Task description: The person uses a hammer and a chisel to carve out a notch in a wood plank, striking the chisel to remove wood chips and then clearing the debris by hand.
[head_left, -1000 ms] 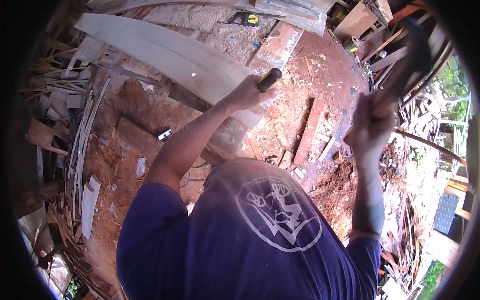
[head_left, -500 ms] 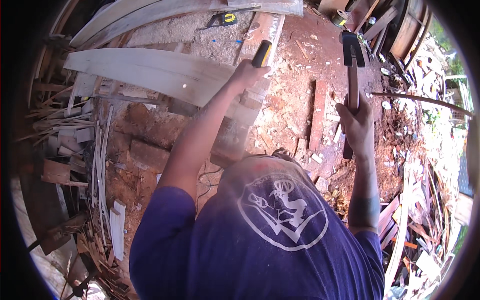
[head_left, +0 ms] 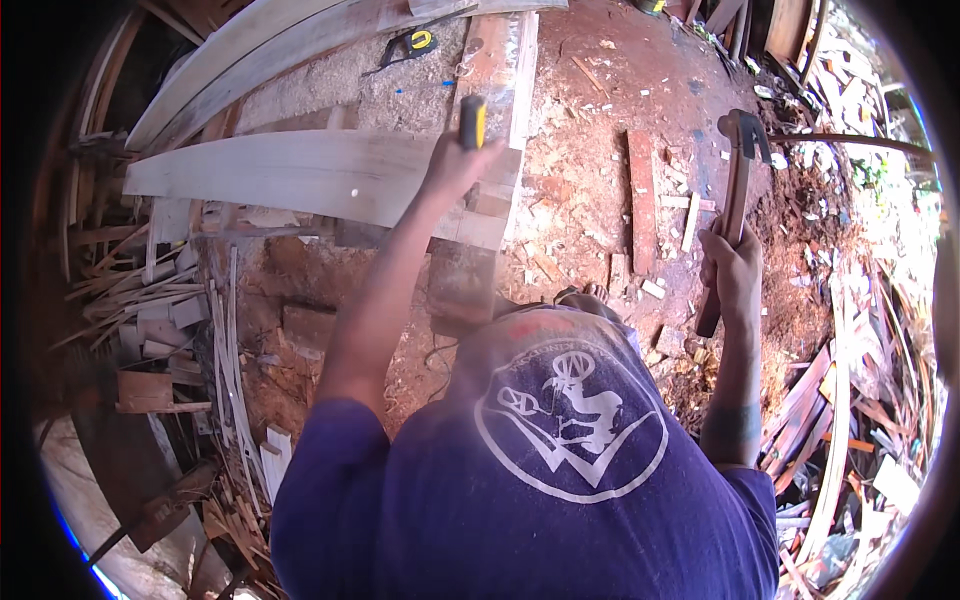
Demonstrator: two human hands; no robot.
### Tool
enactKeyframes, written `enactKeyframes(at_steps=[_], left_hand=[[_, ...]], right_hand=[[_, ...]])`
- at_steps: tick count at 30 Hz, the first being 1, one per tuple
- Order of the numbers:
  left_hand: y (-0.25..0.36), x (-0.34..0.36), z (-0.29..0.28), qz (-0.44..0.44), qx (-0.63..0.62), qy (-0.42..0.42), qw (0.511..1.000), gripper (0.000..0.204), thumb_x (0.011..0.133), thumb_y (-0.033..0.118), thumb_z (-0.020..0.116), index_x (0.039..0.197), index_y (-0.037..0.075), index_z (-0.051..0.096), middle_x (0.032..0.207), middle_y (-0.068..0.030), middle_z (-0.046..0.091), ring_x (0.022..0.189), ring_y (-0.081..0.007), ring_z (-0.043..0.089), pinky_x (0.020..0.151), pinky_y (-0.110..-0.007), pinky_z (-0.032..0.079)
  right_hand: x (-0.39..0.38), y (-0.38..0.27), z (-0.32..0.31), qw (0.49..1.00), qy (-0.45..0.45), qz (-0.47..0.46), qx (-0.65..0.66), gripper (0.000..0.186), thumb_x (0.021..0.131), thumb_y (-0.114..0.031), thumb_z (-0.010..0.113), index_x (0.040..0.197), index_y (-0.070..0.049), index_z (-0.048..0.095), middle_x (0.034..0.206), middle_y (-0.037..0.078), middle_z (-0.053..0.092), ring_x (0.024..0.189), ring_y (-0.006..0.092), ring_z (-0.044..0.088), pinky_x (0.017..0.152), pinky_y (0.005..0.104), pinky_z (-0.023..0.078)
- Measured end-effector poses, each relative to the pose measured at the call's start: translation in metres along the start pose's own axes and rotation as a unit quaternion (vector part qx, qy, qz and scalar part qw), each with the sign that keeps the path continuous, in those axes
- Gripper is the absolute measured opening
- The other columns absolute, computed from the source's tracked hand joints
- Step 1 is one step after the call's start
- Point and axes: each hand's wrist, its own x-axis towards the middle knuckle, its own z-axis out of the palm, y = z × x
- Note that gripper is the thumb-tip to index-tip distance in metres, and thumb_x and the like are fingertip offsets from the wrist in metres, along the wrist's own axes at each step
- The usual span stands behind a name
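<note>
The left hand (head_left: 455, 172) is wrapping its fingers around a black-and-yellow handle (head_left: 472, 122) near the right end of a pale board (head_left: 285, 172). The right hand (head_left: 735, 262) is clasping a hammer (head_left: 738, 192) by its shaft, fingers curling tightly, and a tape measure (head_left: 412, 44) is lying beyond the board.

A person wears a deep purple-blue T-shirt (head_left: 440, 525) with short sleeves (head_left: 330, 460), forearms bare, a white, oval-ringed emblem (head_left: 585, 425) of stylised shapes printed on the cloth, a pale dusty area and a reddish mark (head_left: 540, 328) beyond it.
</note>
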Motion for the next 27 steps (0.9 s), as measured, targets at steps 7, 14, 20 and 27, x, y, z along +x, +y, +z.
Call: enactKeyframes(at_steps=[7,14,20,27], left_hand=[[-0.006,0.002,0.01,0.078,0.01,-0.002,0.997,0.036,0.088,0.028,0.077,0.066,0.007,0.058,0.057,0.0013,0.056,0.048,-0.0095,0.05,0.046,-0.031,0.036],[0.004,-0.023,0.012,0.069,-0.055,0.072,0.994,0.033,0.089,0.022,0.077,0.065,0.008,0.057,0.058,0.0037,0.055,0.052,-0.0072,0.049,0.048,-0.031,0.035],[0.142,0.032,0.0,0.256,-0.161,0.017,0.953,0.025,0.089,0.013,0.074,0.073,0.006,0.056,0.062,0.0032,0.05,0.05,-0.0062,0.04,0.047,-0.024,0.03],[0.177,0.004,-0.036,0.276,-0.221,-0.051,0.934,0.019,0.096,0.01,0.066,0.08,0.008,0.055,0.068,0.0029,0.05,0.064,-0.0082,0.047,0.065,-0.026,0.039]], right_hand=[[0.003,0.012,-0.005,0.998,0.009,0.018,0.062,0.014,0.088,-0.012,0.07,0.085,-0.009,0.056,0.055,-0.004,0.05,0.042,0.0065,0.045,0.04,0.0235,0.035],[0.002,0.041,-0.005,0.996,0.008,0.071,0.05,0.014,0.089,-0.01,0.068,0.087,-0.009,0.055,0.058,-0.002,0.052,0.043,0.0068,0.047,0.039,0.0233,0.035],[0.004,0.041,-0.002,0.995,0.007,0.074,0.069,0.014,0.088,-0.013,0.069,0.087,-0.009,0.055,0.057,-0.003,0.052,0.043,0.0068,0.046,0.041,0.0241,0.036],[0.0,0.06,-0.001,0.99,-0.005,0.093,0.108,0.013,0.091,-0.009,0.068,0.089,-0.007,0.055,0.058,-0.002,0.052,0.042,0.0072,0.046,0.039,0.024,0.036]])
